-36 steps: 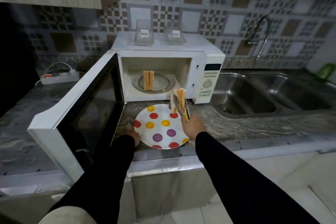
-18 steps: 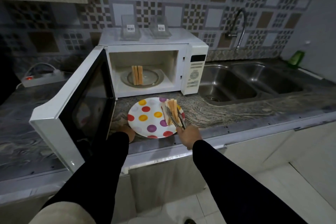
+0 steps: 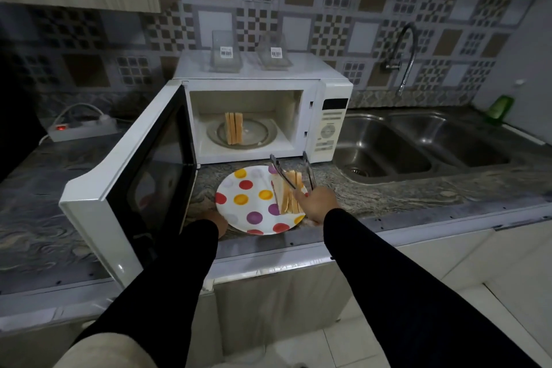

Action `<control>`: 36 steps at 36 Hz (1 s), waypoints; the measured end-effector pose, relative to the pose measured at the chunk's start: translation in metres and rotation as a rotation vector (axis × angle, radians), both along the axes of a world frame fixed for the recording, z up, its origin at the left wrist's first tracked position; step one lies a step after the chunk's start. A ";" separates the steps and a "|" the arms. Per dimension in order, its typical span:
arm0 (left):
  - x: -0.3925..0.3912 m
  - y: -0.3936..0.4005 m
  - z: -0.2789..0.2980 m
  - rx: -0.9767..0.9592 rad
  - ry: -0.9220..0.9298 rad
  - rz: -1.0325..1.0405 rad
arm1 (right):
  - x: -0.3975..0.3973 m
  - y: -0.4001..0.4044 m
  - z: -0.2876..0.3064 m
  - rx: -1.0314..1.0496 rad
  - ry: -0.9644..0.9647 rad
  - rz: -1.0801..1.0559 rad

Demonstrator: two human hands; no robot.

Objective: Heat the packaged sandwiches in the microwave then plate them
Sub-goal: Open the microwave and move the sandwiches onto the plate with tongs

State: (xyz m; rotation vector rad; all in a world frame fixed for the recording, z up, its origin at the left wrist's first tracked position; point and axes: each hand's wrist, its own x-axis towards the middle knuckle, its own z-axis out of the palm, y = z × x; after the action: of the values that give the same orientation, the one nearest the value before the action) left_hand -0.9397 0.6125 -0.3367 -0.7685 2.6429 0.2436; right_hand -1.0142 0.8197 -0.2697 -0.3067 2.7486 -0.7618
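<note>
Metal tongs [image 3: 294, 172], gripped at the hinge end by the right hand [image 3: 316, 202], stand spread above the sandwich [image 3: 288, 196] lying at the right edge of the dotted plate [image 3: 248, 203]. Second sandwich [image 3: 234, 128] stands upright on the microwave [image 3: 298, 81] turntable, its long axis vertical, straight ahead of and beyond the plate, left of the tongs. Right hand is nearer to it; left hand [image 3: 217, 219] rests at the plate's near-left rim, its fingers hidden by the sleeve
</note>
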 end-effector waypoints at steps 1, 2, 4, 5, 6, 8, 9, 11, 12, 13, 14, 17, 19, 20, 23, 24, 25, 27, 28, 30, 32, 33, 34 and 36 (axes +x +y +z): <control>-0.004 -0.002 -0.003 0.017 0.035 0.016 | -0.003 -0.002 0.006 -0.019 0.012 -0.006; -0.005 -0.001 -0.001 0.026 0.061 0.023 | -0.007 -0.005 0.011 -0.039 0.019 -0.009; -0.010 -0.002 -0.001 0.048 0.119 0.083 | -0.014 -0.011 0.019 -0.087 0.012 -0.001; -0.012 -0.003 0.002 0.047 0.114 0.124 | -0.018 -0.016 0.023 -0.125 -0.003 0.005; -0.014 -0.005 0.004 0.063 0.113 0.158 | -0.021 -0.021 0.026 -0.167 -0.028 0.002; -0.016 -0.011 0.009 0.082 0.068 0.187 | -0.030 -0.033 0.030 -0.201 -0.059 0.007; -0.016 -0.014 0.008 0.080 0.047 0.158 | -0.034 -0.040 0.031 -0.190 -0.059 0.022; -0.023 -0.022 0.003 0.109 0.095 0.181 | -0.040 -0.053 0.034 -0.172 -0.068 0.058; -0.026 -0.024 0.002 0.114 0.131 0.210 | -0.044 -0.060 0.036 -0.178 -0.077 0.070; -0.030 -0.028 -0.001 0.084 0.147 0.213 | -0.049 -0.066 0.036 -0.182 -0.091 0.085; -0.033 -0.032 -0.001 0.069 0.168 0.223 | -0.056 -0.073 0.037 -0.191 -0.104 0.100; -0.039 -0.031 0.010 0.087 0.114 0.227 | -0.067 -0.088 0.039 -0.205 -0.135 0.110; -0.046 -0.033 0.013 0.104 0.126 0.228 | -0.075 -0.100 0.038 -0.215 -0.150 0.121; -0.048 -0.034 0.014 0.099 0.113 0.236 | -0.079 -0.107 0.038 -0.224 -0.162 0.126; -0.059 -0.040 0.009 0.117 0.096 0.300 | -0.093 -0.128 0.035 -0.296 -0.245 0.123; -0.062 -0.042 0.008 0.102 0.103 0.298 | -0.097 -0.133 0.035 -0.320 -0.267 0.117; -0.064 -0.042 0.007 0.099 0.122 0.287 | -0.101 -0.139 0.035 -0.328 -0.273 0.122; -0.066 -0.043 0.006 0.088 0.118 0.267 | -0.109 -0.149 0.033 -0.323 -0.268 0.151; -0.067 -0.043 0.006 0.081 0.091 0.244 | -0.112 -0.151 0.034 -0.323 -0.267 0.152; -0.071 -0.045 0.003 0.069 0.064 0.260 | -0.120 -0.160 0.032 -0.310 -0.283 0.154; -0.075 -0.047 0.002 0.055 0.021 0.296 | -0.128 -0.168 0.029 -0.294 -0.294 0.155; -0.076 -0.047 0.004 0.056 0.024 0.289 | -0.132 -0.173 0.027 -0.286 -0.298 0.164; -0.078 -0.047 0.005 0.061 0.028 0.276 | -0.136 -0.178 0.025 -0.281 -0.305 0.173; -0.080 -0.047 0.009 0.062 0.024 0.234 | -0.143 -0.186 0.022 -0.280 -0.311 0.177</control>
State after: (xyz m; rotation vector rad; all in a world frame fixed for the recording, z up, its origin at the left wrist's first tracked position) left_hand -1.0197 0.5653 -0.3277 -1.0602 2.5525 0.3969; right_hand -1.1569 0.6339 -0.2478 -0.4397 2.2925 -1.0481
